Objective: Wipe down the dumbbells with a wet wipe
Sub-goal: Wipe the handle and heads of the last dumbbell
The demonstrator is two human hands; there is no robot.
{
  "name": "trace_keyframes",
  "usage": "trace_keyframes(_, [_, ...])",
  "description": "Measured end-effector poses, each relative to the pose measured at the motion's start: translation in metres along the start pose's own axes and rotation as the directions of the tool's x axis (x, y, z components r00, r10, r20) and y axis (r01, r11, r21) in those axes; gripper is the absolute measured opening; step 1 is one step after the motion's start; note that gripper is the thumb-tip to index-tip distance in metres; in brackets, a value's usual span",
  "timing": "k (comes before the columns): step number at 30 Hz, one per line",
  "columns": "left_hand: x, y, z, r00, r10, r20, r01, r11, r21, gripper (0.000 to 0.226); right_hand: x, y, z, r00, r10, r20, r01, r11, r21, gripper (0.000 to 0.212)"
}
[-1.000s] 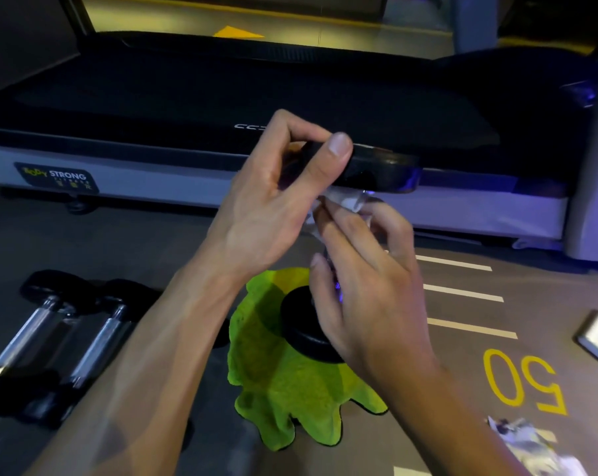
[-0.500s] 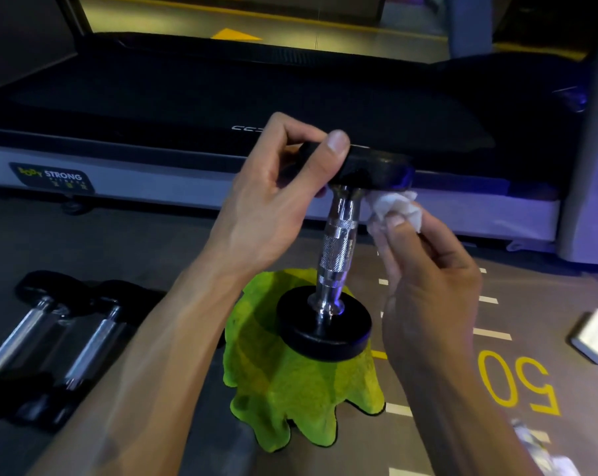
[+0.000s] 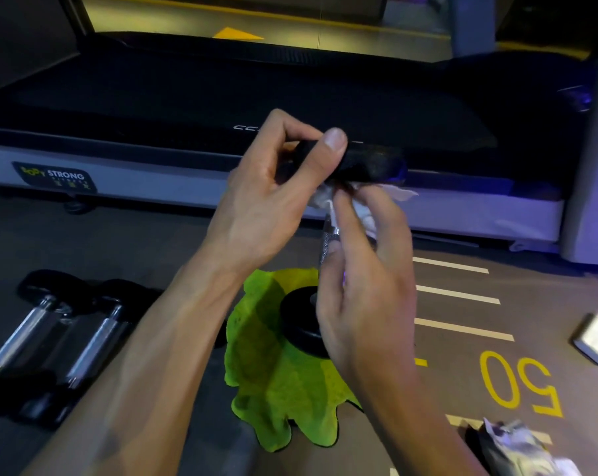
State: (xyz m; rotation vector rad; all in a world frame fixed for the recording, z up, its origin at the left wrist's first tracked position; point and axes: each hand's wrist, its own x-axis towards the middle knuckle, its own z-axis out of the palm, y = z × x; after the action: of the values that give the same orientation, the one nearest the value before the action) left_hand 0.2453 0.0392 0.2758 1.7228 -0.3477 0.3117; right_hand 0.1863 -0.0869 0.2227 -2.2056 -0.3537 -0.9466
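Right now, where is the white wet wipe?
In the head view, the crumpled white wet wipe is centre frame, pinched by the right hand against the underside of the upright black dumbbell's top head, which the left hand grips.

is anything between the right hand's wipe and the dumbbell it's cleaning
Nothing visible. The right hand presses the white wet wipe straight against the underside of the upright black dumbbell's top head, which the left hand grips. The chrome handle is partly hidden behind the right fingers.

Both hands (image 3: 273, 201) bare; forearms bare, no sleeves visible.
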Motion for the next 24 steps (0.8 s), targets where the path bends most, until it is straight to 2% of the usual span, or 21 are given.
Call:
trace_keyframes(5, [-0.002,0.000,-0.004,1.000,0.014,-0.019,-0.014,1.000,0.005,0.019,-0.004,0.001,-0.002,0.994,-0.082,0.077,0.091,0.987,-0.129,0.049])
trace_keyframes(11, [-0.006,0.005,0.001,1.000,0.003,-0.012,-0.003,1.000,0.021,0.019,-0.026,0.002,-0.011,0.992,-0.032,0.121,0.053,0.984,-0.173,0.055])
trace_keyframes(15, [-0.006,0.005,0.001,1.000,0.006,-0.003,-0.005,1.000,0.030,0.022,0.000,0.011,-0.012,0.994,-0.059,0.087,0.069,0.990,-0.121,0.045])
trace_keyframes(20, [-0.008,0.006,-0.003,1.000,-0.017,-0.006,0.017,0.998,0.054,0.025,-0.002,0.015,-0.013,0.998,-0.010,0.064,0.014,0.998,-0.066,0.036])
trace_keyframes(24, [-0.011,0.008,0.000,1.000,-0.014,-0.007,0.014,0.999,0.036,0.030,0.005,0.018,-0.019,0.999,0.007,0.038,-0.003,0.995,-0.097,0.023])
